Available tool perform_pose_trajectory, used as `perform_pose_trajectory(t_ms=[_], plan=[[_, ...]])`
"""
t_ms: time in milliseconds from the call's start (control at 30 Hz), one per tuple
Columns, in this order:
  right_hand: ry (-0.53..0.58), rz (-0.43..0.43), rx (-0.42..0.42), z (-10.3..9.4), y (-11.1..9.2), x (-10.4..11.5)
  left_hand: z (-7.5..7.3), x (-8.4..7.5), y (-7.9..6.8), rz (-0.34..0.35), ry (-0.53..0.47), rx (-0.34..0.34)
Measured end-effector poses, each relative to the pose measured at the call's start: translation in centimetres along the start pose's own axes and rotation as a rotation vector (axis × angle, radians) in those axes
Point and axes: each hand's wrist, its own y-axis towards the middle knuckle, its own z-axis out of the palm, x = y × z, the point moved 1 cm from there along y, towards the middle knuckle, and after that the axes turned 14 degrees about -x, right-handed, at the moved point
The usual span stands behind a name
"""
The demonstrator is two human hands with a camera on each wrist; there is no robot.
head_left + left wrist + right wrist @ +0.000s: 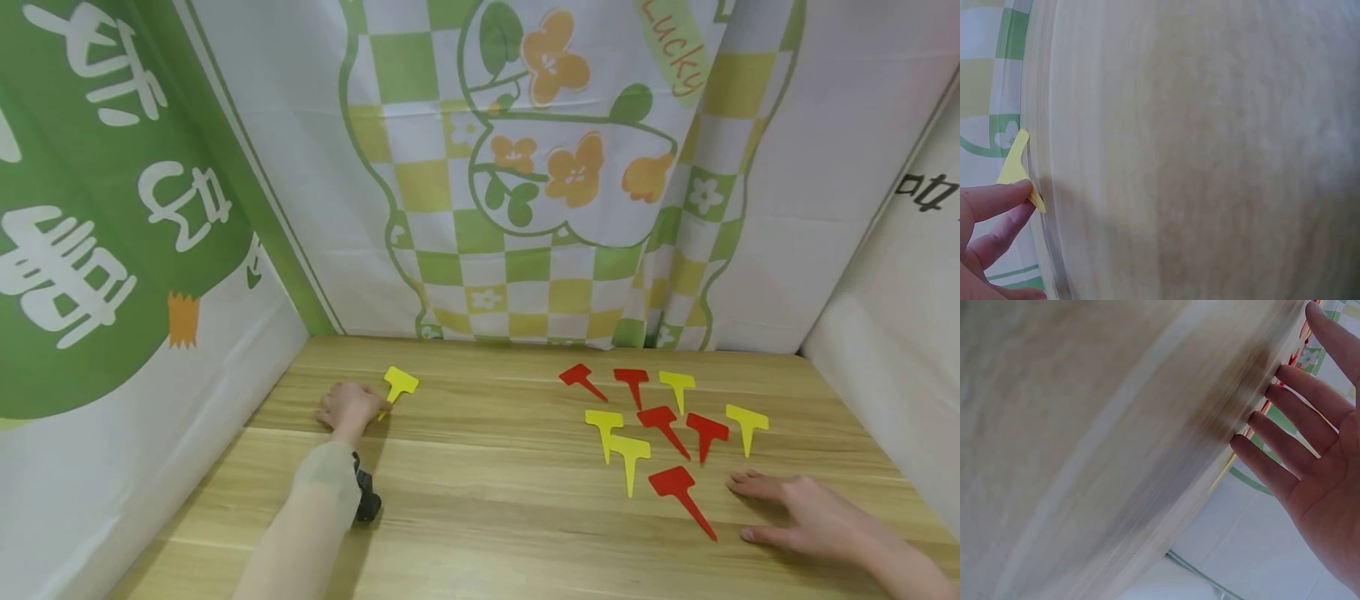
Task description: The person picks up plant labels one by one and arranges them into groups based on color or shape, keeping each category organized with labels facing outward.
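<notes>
At the left back of the table, my left hand point(351, 410) pinches a yellow T-shaped plant label point(401, 380) by its narrow stem. In the left wrist view, thumb and finger close on that label point(1016, 159), its wide head sticking out beyond them. On the right side, my right hand point(813, 512) is low at the tabletop with fingers spread and relaxed, holding nothing. Nearest to it lies a red T-shaped label point(673, 482), apart from the fingertips. The right wrist view shows the bare palm point(1335, 481) and extended fingers.
Several more red labels point(707, 432) and yellow labels point(747, 423) lie in a loose group right of the middle, some overlapping. The wooden table point(480, 500) meets a printed cloth point(547, 292) at the back, with cloth sides at left and right.
</notes>
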Motion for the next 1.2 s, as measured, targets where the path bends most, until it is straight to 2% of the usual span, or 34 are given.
perform_pose_trajectory(t_ms=[233, 667, 900, 1200], plan=[[-0.001, -0.005, -0.002, 0.08, -0.01, 0.02, -0.19, 0.11, -0.04, -0.035, -0.025, -0.017], [0.012, -0.007, 0.007, 0.08, -0.02, -0.06, -0.3, 0.4, 0.35, -0.08, -0.011, -0.019], [0.003, 0.001, 0.005, 0.08, 0.03, 0.06, -0.33, 0.65, 0.38, -0.085, 0.002, -0.014], [0.002, 0.01, 0.011, 0.0, 0.04, 0.13, -0.27, 0.21, -0.11, -0.06, -0.012, -0.002]])
